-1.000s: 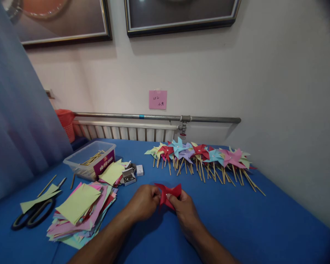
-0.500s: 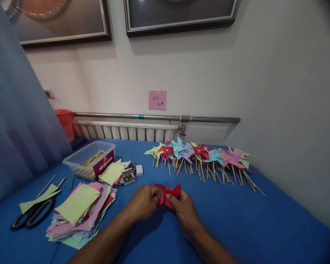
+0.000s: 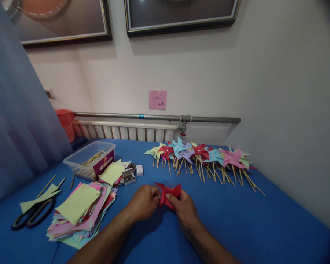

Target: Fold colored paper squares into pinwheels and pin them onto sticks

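Between both hands' fingers (image 3: 156, 192), apparently: red pinwheel (image 3: 170, 193)

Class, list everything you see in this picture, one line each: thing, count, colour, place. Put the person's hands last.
red paper pinwheel: one, red, held over the table
finished pinwheels: many, mixed colours, far right in a row
paper squares: a pile, mixed colours, left
scissors: one, black, far left
plastic tub: one, clear, holding sticks, behind pile
small boxes: several, beside tub
table: one, blue
left hand: on the pinwheel
right hand: on the pinwheel
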`<act>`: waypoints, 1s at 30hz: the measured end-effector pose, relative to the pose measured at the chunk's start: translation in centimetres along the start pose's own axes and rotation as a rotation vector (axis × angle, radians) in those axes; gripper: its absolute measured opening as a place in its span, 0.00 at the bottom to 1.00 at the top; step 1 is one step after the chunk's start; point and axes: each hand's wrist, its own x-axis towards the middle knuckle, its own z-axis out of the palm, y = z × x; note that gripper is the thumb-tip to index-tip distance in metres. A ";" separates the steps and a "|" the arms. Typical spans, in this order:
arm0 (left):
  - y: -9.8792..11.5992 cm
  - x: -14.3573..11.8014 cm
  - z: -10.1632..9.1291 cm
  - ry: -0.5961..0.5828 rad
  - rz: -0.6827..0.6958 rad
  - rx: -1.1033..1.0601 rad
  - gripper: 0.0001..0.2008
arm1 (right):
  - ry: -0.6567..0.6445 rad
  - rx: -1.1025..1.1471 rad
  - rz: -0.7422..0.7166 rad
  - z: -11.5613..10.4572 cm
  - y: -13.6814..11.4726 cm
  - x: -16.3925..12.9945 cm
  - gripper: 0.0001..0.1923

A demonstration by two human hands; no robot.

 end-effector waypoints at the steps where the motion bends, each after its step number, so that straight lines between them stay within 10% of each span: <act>1: 0.0 0.0 0.0 0.002 0.002 0.000 0.10 | 0.010 -0.001 0.001 0.0 -0.1 0.0 0.11; 30: 0.2 -0.1 -0.2 0.002 -0.002 0.012 0.09 | -0.005 0.074 -0.006 0.4 -1.1 -0.4 0.10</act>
